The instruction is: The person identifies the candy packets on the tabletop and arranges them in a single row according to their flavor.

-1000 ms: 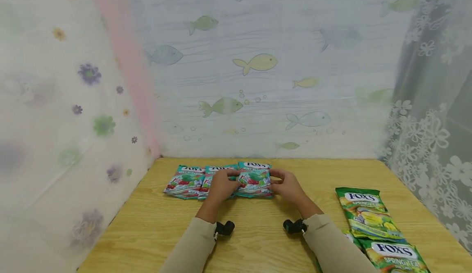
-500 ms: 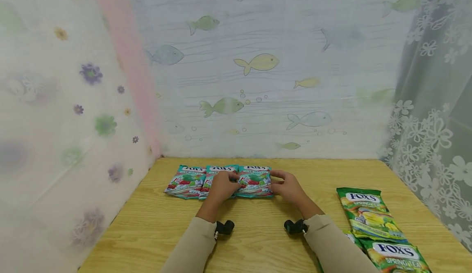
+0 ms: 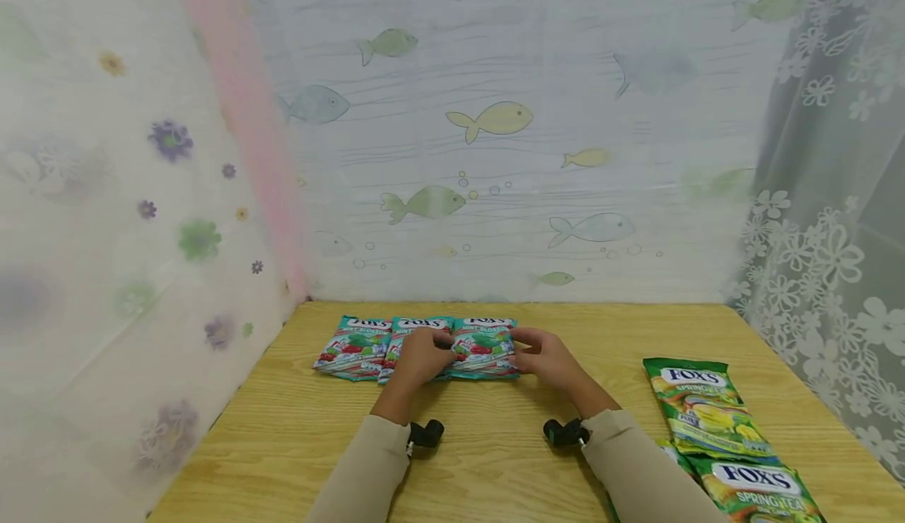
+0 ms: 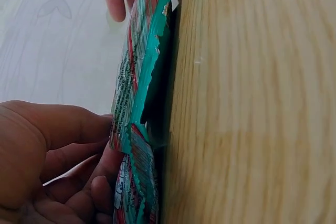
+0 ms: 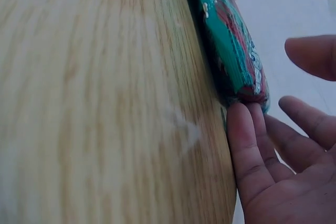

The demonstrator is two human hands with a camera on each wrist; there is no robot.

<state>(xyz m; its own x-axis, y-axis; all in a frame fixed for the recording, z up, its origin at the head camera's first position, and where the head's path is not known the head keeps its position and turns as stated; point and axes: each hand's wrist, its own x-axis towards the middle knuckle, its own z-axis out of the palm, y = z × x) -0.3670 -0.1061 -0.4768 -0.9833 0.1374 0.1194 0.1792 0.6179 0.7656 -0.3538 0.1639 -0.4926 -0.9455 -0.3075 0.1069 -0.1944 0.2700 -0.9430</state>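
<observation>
Three teal Fox's Mint Blossom candy bags lie in a row near the back of the table. My left hand point(image 3: 424, 356) pinches the left edge of the rightmost candy bag point(image 3: 484, 348) between thumb and fingers, as the left wrist view shows. It covers part of the middle candy bag point(image 3: 417, 324); the left candy bag point(image 3: 357, 349) lies beside that. At the right edge of the rightmost bag is my right hand point(image 3: 547, 358). Its fingertips point(image 5: 241, 116) touch the bag's end low at the tabletop, and its thumb point(image 5: 310, 56) stands apart from the bag.
Green Fox's Spring Tea candy bags lie at the right: one candy bag point(image 3: 707, 409) farther back, another candy bag point(image 3: 756, 488) at the front, and more partly hidden under the right sleeve point(image 3: 636, 460). A fish-patterned curtain point(image 3: 495, 193) hangs behind the wooden table point(image 3: 488, 460).
The rightmost teal bag has come down flat onto the table, in line with the other two, and shifted slightly left. Both hands stay at its sides.
</observation>
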